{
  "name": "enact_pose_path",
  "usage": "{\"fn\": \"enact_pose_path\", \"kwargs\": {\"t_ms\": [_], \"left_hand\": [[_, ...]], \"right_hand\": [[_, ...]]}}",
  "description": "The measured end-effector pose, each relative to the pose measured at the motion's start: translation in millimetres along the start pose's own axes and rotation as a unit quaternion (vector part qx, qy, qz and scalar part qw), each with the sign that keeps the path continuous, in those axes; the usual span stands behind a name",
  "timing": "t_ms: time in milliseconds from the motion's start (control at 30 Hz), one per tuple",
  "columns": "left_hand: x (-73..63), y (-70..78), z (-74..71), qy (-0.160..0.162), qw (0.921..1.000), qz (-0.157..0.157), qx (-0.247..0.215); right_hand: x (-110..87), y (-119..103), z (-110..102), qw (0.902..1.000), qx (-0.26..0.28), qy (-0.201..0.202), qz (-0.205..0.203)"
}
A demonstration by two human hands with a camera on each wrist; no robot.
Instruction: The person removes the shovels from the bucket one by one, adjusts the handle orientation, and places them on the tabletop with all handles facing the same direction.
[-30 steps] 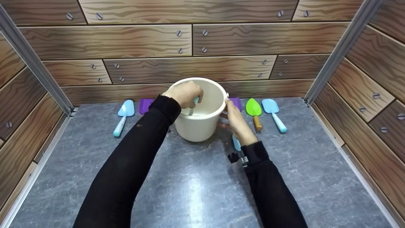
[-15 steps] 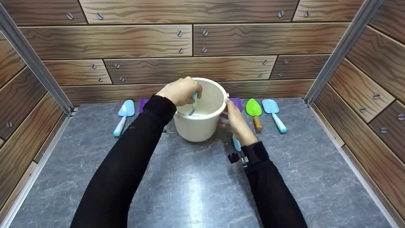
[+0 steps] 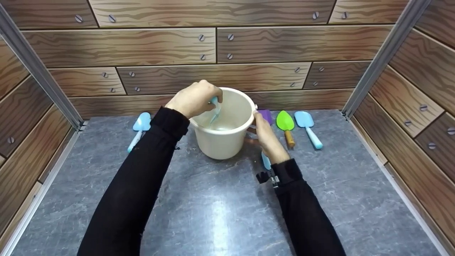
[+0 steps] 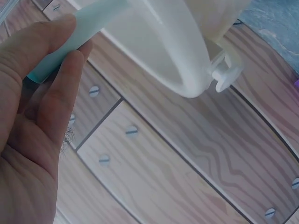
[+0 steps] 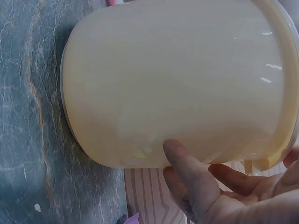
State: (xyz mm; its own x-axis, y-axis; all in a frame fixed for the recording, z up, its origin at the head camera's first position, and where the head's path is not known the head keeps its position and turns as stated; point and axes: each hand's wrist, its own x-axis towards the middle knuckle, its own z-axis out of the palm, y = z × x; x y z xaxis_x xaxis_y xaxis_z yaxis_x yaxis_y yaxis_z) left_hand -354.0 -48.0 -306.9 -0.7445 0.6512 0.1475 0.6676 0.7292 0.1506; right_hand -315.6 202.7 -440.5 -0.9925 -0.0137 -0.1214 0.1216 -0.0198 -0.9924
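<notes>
My left hand [image 3: 195, 99] is at the left rim of a cream-white bucket [image 3: 220, 144], which stands upright. Thumb and fingers pinch the turquoise handle [image 4: 77, 39] of a light-blue trowel [image 3: 215, 113]. It slants down into the bucket, its blade hard to make out. At the bucket's right side is my right hand [image 3: 267, 137], its thumb near the rim. In the right wrist view its fairly straight fingers [image 5: 187, 163] rest against the bucket's outer wall.
A light-blue trowel [image 3: 142, 122] lies left. On the right are a purple piece [image 3: 265, 116], a green trowel [image 3: 285, 121] with a brown handle, and another light-blue trowel [image 3: 304, 119]. A partly hidden blue piece [image 3: 265, 161] lies by the right wrist. Wood-patterned walls [image 3: 170, 46] enclose the grey surface [image 3: 192, 199].
My left hand has risen and moved left with the trowel, showing more of its handle. The sleeve now hides the left purple piece. Right hand and bucket stay put.
</notes>
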Motion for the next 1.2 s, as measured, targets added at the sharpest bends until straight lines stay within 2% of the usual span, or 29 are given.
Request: {"fn": "enact_pose_path", "kwargs": {"t_ms": [467, 833, 1067, 1200], "left_hand": [[-25.4, 0.4, -2.6, 0.079, 0.9958, 0.045, 0.005], [-50.2, -4.7, -5.4, 0.139, 0.9885, 0.056, -0.023], [-63.5, -9.7, -3.7, 0.164, 0.9846, 0.052, -0.033], [-70.6, -13.3, -2.2, 0.188, 0.9793, 0.066, -0.036]], "right_hand": [[-0.6, -0.4, -0.6, 1.0, -0.003, 0.001, 0.002], [-0.7, -0.6, -1.8, 1.0, 0.004, -0.006, 0.002], [-0.6, -0.2, -0.6, 0.9999, 0.013, -0.004, 0.004], [-0.6, -0.2, 0.4, 0.9999, 0.012, -0.004, 0.003]]}}
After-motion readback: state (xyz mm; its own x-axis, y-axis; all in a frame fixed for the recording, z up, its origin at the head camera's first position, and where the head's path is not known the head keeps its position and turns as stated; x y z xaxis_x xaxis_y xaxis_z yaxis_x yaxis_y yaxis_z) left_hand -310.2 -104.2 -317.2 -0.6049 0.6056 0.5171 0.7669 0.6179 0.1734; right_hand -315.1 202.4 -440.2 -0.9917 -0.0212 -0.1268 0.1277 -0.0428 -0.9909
